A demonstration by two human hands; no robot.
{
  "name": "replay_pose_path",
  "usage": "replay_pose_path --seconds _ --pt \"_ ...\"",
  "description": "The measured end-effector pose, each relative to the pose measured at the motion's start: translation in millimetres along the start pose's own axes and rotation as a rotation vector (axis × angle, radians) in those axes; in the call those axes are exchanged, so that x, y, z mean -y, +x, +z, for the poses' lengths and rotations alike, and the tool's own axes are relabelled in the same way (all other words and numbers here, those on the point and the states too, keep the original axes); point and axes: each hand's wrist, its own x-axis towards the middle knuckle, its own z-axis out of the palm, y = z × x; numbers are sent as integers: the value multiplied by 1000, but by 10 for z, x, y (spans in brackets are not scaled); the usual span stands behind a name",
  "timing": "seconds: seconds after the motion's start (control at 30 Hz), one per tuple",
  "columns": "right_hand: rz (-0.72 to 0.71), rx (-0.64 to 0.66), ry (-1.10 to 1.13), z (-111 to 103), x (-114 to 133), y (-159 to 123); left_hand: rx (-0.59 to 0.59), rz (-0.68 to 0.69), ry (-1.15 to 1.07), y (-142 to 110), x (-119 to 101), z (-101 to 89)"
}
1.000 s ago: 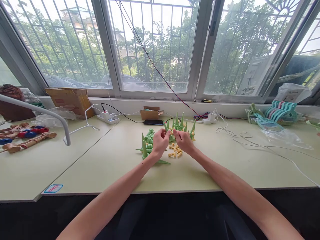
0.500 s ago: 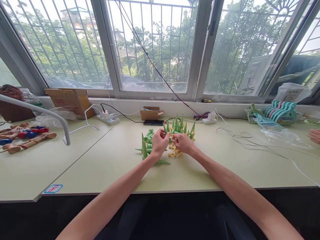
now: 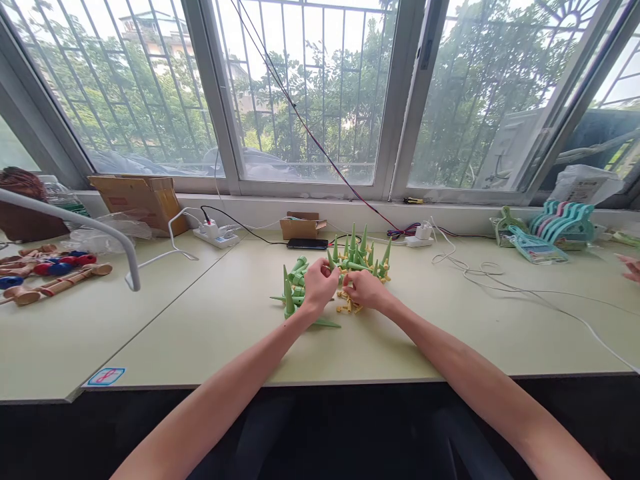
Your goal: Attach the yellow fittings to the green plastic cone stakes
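My left hand [image 3: 320, 283] is closed round a green pointed cone piece [image 3: 331, 260], whose tip rises above my fingers. Just to its right, my right hand [image 3: 366, 287] has its fingers bent and pressed together over small yellow plastic pieces [image 3: 349, 307]; whatever lies between the fingertips is hidden. Behind both hands, several green cones [image 3: 354, 243] stand upright with yellow pieces at their bases. More green pieces [image 3: 299, 265] lie left of my left hand, partly covered by it, and one upright cone [image 3: 289, 300] stands among them.
A black phone [image 3: 307, 244] lies before a small open cardboard box [image 3: 301, 227]. Wooden toys [image 3: 65, 283] are at the left, beside a white curved tube [image 3: 120, 247]. Cables [image 3: 480, 273] and teal hangers [image 3: 555, 230] are on the right. Another person's hand [image 3: 631, 267] shows at the right edge.
My right hand has drawn slightly down and away from the left hand, towards the yellow pieces. My left hand stays put with the cone. The other person's hand has shifted.
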Motion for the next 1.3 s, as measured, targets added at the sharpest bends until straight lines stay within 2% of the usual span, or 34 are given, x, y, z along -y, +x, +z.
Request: replay_pose_path --seconds 0.3,0.57,0.77,1.1,1.3 --pt "12 -1 -14 19 -31 9 10 -7 -23 -3 -2 -3" --pt "10 16 20 36 -49 19 26 -10 156 -8 -29 2" --pt "14 5 26 49 -49 23 17 12 110 -3 -21 -2" --pt "16 -1 -19 37 -61 20 65 -45 297 -8 -41 -3" --pt "16 -30 25 30 -46 13 81 -42 328 5 -23 -1"
